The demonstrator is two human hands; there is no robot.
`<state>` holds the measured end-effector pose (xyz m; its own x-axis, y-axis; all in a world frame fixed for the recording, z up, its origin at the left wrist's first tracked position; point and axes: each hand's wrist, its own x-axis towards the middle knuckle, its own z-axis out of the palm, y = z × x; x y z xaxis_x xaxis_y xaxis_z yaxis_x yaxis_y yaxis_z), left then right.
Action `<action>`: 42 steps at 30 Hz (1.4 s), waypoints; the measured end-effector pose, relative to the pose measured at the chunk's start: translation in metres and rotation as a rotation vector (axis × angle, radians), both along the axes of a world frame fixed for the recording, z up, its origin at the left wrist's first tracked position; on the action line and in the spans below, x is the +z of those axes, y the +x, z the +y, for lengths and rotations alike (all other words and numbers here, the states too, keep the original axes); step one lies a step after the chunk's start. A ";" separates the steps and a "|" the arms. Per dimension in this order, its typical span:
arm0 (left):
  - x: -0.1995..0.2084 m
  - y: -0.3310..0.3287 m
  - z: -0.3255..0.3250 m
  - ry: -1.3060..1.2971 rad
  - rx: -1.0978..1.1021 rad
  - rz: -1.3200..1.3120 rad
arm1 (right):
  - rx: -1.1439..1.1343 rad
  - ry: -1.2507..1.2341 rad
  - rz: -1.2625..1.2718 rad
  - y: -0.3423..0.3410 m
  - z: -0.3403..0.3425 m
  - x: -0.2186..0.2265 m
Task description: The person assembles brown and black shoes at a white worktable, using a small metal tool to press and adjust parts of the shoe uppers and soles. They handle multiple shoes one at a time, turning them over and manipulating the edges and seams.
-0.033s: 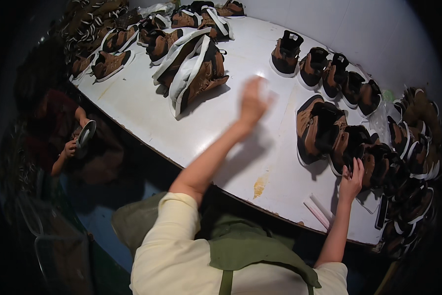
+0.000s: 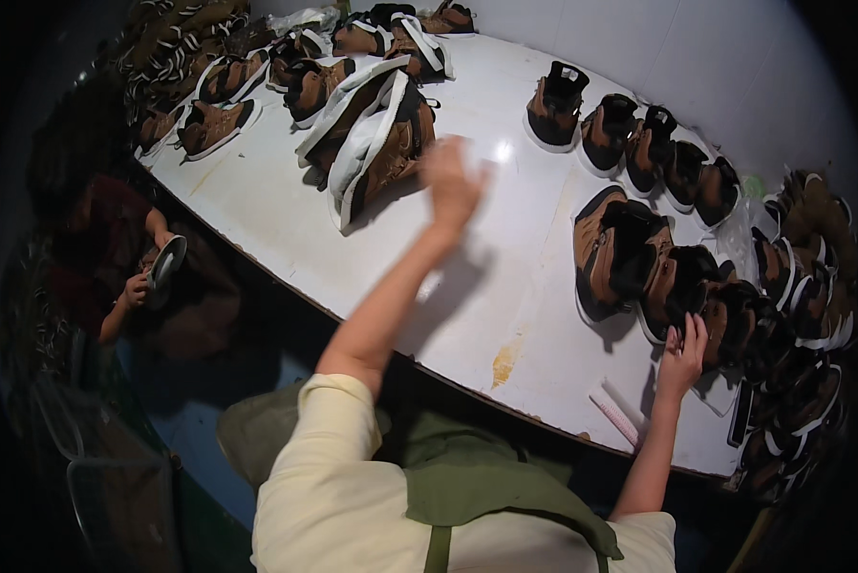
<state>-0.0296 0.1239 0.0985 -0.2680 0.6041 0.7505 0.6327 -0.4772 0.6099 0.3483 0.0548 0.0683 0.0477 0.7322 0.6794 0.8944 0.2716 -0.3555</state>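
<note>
My left hand is over the middle of the white table, smeared by motion, its fingers unclear. It is close to a brown-and-black shoe that lies tipped with its white sole outward; whether the two touch I cannot tell. Against that shoe leans another tipped one. On the right, my right hand has its fingers closed at the heel of an upright brown shoe with a black collar. That shoe stands in a tight row beside a larger-looking one.
The white table has another row of upright shoes at the back right. More shoes crowd its far left, and a pile rises at the right edge. A pale strip lies near the front. At left, another person's hands hold a shoe.
My left hand has moved left, toward the tipped shoes. My right hand stays at the same shoe, and the shoes in its row have barely shifted.
</note>
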 end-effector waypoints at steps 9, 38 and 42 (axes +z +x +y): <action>-0.043 -0.197 -0.009 -0.248 0.692 0.422 | 0.527 -0.249 0.397 -0.093 -0.035 0.015; -0.098 -0.449 0.063 -0.714 0.115 -0.541 | 0.427 -0.492 0.575 -0.178 0.062 -0.030; -0.124 -0.454 0.082 -0.727 -0.080 -0.366 | 0.441 -0.660 0.739 -0.206 0.092 -0.033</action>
<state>-0.4834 0.2061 -0.0252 -0.3550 0.9341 0.0372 0.3146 0.0819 0.9457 0.1423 0.1469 0.0356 -0.0737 0.9957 0.0562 0.2691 0.0741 -0.9602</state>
